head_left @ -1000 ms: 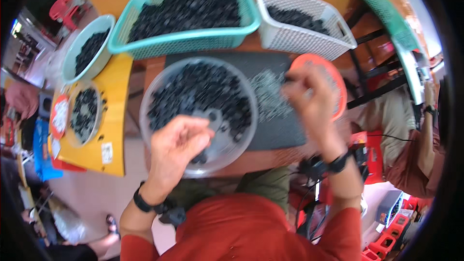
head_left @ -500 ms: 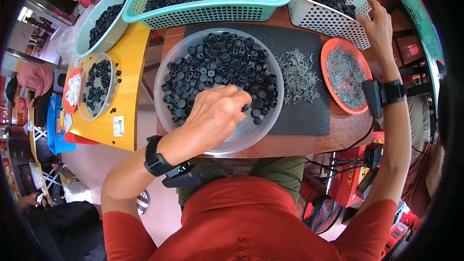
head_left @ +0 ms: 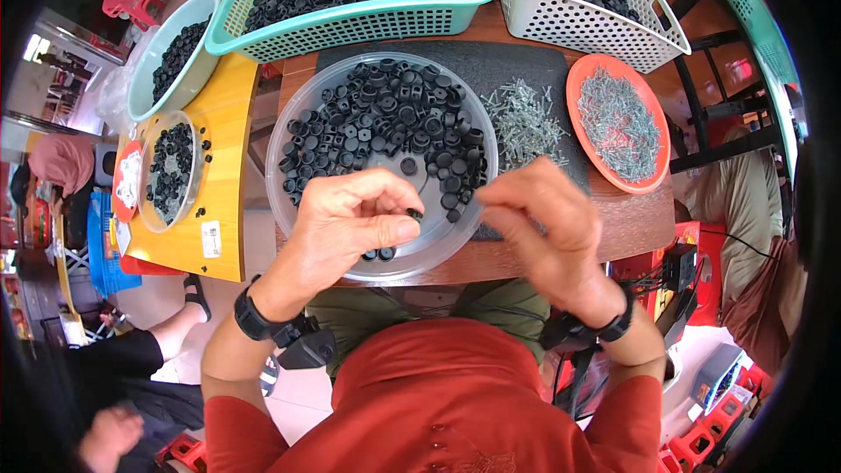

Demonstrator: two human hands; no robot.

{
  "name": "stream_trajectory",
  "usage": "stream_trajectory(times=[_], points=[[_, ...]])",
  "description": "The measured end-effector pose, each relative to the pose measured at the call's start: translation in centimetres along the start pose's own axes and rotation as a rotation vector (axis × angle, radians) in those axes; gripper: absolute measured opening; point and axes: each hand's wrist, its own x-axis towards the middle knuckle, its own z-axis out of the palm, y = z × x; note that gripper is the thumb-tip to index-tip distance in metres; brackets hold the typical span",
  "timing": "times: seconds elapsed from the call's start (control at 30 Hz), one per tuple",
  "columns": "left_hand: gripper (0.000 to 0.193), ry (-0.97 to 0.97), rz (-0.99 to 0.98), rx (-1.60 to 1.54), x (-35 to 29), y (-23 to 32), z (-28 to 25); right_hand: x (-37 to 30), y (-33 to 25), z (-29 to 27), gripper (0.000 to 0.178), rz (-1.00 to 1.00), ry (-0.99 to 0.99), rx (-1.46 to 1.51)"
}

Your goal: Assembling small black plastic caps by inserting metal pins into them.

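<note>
A small black part (head_left: 414,214) sits at the tips of the left hand (head_left: 346,223), above the near side of a clear tub (head_left: 438,250). Thumb and forefinger are clamped on it, a grip that seems chosen to leave most of so small a piece unhidden by the palm. The right hand (head_left: 552,236) hangs beside the tub's right rim, slightly blurred, thumb and forefinger drawn near each other and turned toward the left; whether they meet or pinch anything cannot be told. The tub holds many like parts, heaped toward its far side; the bare floor nearer the body probably gives the fingers room. Beside the tub, on a dark mat (head_left: 552,66), lies a loose pile of metal pins (head_left: 526,118), presumably spread there so that single ones are easy to pick. Just right of the mat, an orange plate (head_left: 576,105) bears more pins, its rim likely serving to stop them rolling. Beyond stand a green basket (head_left: 368,22) and a white basket (head_left: 587,31), both full of black pieces, set back perhaps as bulk stock. At left, a yellow board (head_left: 232,158) carries a small tub (head_left: 160,217) of mixed dark pieces and metal bits; a pale bowl (head_left: 197,79) with further black pieces stands at its far end.
</note>
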Motion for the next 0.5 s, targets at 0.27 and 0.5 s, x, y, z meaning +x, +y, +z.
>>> stream_trajectory(times=[0.27, 0.5], points=[[0.021, 0.102, 0.158, -0.288, -2.5, -2.0, 1.4, -0.7, -2.1, 4.8, 0.018, 0.027, 0.091, 0.226], [0.027, 0.207, 0.248, -0.355, -3.1, -2.7, 1.9, -0.8, -2.6, 5.6, 0.020, -0.109, 0.138, 0.082]])
